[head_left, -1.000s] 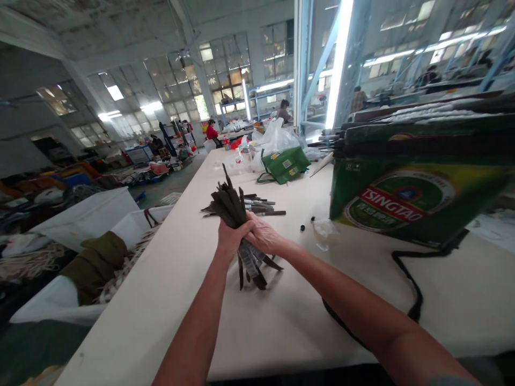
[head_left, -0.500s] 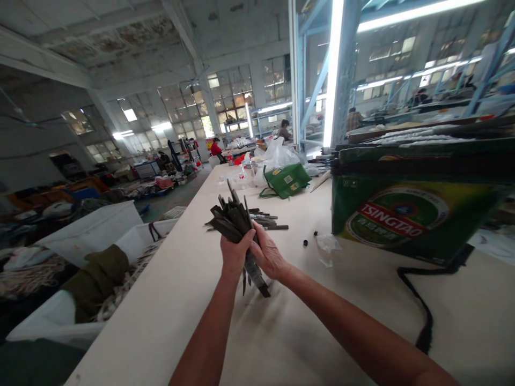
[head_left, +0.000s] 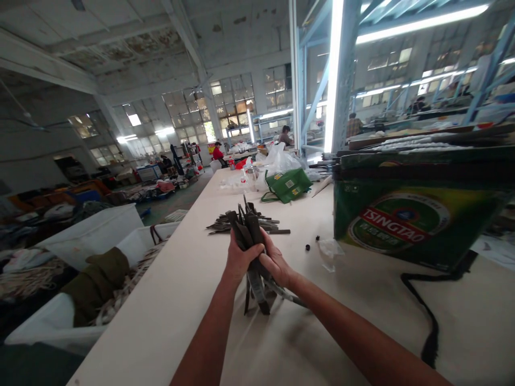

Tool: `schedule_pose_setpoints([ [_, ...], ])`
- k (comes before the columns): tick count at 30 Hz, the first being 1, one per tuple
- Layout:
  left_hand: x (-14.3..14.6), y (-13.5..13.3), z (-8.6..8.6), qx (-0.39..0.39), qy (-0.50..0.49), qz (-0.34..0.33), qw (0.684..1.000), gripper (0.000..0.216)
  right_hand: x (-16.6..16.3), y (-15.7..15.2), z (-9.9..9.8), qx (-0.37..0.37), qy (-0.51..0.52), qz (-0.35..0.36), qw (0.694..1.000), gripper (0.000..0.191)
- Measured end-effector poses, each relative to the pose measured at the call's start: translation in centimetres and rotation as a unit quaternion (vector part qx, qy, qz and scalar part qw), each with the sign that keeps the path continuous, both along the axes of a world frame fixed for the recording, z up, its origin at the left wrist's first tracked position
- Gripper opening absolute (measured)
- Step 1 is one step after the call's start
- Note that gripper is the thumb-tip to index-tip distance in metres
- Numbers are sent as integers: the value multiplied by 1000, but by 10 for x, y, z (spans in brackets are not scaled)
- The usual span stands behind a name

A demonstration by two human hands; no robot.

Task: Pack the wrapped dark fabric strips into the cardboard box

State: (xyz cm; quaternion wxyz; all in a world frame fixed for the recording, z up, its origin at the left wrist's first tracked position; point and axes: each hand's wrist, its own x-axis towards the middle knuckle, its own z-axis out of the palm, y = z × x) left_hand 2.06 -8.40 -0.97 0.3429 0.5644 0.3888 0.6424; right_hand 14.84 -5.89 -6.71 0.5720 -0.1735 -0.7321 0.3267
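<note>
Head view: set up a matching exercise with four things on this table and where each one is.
1. bundle of dark strips
2. green carton
3. green bag
4. black cord

a. far down the table, by white plastic bags
b. gripped by left hand and right hand
c. trails across the near right
d. stands on the right, red label facing the camera

Pairs: 1-b, 2-d, 3-a, 4-c.

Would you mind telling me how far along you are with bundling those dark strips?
Done: a thick bundle of dark strips is gathered. In hand: the left hand and right hand both grip it upright over the table. Left: a pile of loose strips lies on the table just beyond.
</note>
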Motion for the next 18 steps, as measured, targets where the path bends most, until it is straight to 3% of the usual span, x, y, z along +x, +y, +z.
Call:
schedule_pose_setpoints([
  [5, 2, 4, -1, -19, -4, 13, 1000, 63, -11, 3, -8, -22, -16, -12, 1000, 100],
  [11, -1, 1, 1, -12, 59, 10, 998, 60, -12, 2, 4, -49, -76, -57, 994, 71],
  [15, -4, -1, 1, -3, 143, 54, 988, 65, -12, 2, 10, -45, -83, -78, 993, 71],
  [18, 1, -1, 0, -21, 151, 92, 984, 69, -17, 6, 8, -15, -103, -127, 986, 64],
])
